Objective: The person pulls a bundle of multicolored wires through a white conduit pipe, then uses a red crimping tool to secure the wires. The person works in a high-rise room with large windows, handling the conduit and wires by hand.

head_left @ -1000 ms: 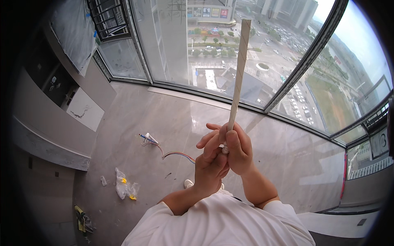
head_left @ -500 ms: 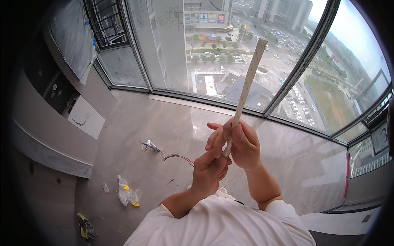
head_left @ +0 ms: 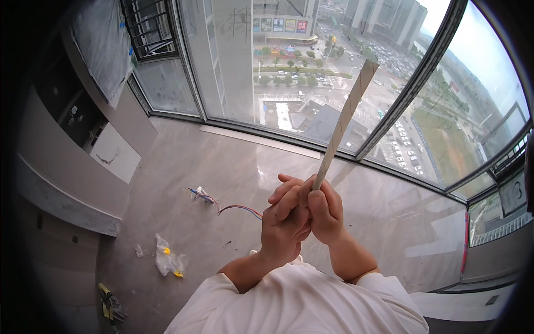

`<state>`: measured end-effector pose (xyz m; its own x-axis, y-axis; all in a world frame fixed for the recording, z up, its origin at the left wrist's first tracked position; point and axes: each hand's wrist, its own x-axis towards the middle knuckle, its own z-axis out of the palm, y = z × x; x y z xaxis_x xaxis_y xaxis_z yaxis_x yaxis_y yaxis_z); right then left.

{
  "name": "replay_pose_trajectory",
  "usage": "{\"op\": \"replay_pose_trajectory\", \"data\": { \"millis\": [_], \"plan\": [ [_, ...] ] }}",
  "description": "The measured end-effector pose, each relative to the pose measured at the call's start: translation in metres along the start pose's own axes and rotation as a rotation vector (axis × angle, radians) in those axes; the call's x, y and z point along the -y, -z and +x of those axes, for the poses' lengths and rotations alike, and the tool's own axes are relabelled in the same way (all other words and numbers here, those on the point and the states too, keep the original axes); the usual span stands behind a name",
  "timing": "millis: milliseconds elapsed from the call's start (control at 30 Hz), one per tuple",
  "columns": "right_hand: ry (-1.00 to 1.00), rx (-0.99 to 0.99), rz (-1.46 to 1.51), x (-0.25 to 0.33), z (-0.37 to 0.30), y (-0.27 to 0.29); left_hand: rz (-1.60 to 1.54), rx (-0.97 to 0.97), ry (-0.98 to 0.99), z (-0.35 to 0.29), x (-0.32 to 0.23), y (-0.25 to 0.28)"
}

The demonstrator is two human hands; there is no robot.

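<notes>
A long, narrow beige strip (head_left: 346, 122) with thin dark diagonal lines slants up and away to the right from my hands. My right hand (head_left: 327, 217) is closed round its lower part, thumb lying along it. Pressed against the right from the left side, my left hand (head_left: 280, 229) has its fingers curled at the strip's lower end, which both hands hide. Red and blue wires (head_left: 239, 207) run over the floor from a small white-wrapped bundle (head_left: 203, 193) and pass out of sight behind my left hand; whether they join the strip cannot be seen.
Tall windows (head_left: 289, 111) stand ahead, with a pale flat board (head_left: 261, 142) along their foot. Clear plastic bags with yellow bits (head_left: 167, 257) lie on the left floor, a yellow-green item (head_left: 108, 303) nearer me. Cabinets with a plastic sheet (head_left: 100, 50) stand left.
My hands have come closer together and now cover the strip's lower end, which showed before. The strip's top has tipped slightly to the right. My view has shifted a little.
</notes>
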<state>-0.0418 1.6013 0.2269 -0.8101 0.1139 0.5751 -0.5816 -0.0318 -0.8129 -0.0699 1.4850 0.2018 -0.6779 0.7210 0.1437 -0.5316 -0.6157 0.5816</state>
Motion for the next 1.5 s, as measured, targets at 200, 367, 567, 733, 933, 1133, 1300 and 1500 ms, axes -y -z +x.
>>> {"op": "replay_pose_trajectory", "data": {
  "millis": [200,367,567,733,933,1133,1300,1500],
  "plan": [
    [0.094,-0.35,0.2,-0.008,-0.018,0.039,0.871,0.212,0.155,0.021,-0.017,0.022],
    [0.37,-0.509,0.118,0.017,-0.006,0.074,1.186,0.256,0.036,0.0,0.003,0.044],
    [0.258,-0.413,0.136,0.016,-0.007,0.071,1.234,0.248,-0.054,-0.005,0.009,0.061],
    [0.159,-0.179,-0.044,0.003,0.003,0.041,0.577,0.14,0.098,0.011,0.006,0.034],
    [0.093,-0.22,-0.093,-0.004,0.001,0.027,0.521,0.063,-0.047,0.005,0.007,0.011],
    [0.037,-0.174,0.077,-0.008,-0.001,0.022,0.624,0.079,-0.07,0.011,0.0,0.006],
    [-0.015,-0.089,-0.038,-0.009,-0.008,0.01,0.622,0.061,0.016,0.005,0.005,0.021],
    [-0.221,-0.036,-0.001,0.001,-0.016,0.011,0.461,0.021,-0.037,0.003,-0.019,0.019]
  ]
}}
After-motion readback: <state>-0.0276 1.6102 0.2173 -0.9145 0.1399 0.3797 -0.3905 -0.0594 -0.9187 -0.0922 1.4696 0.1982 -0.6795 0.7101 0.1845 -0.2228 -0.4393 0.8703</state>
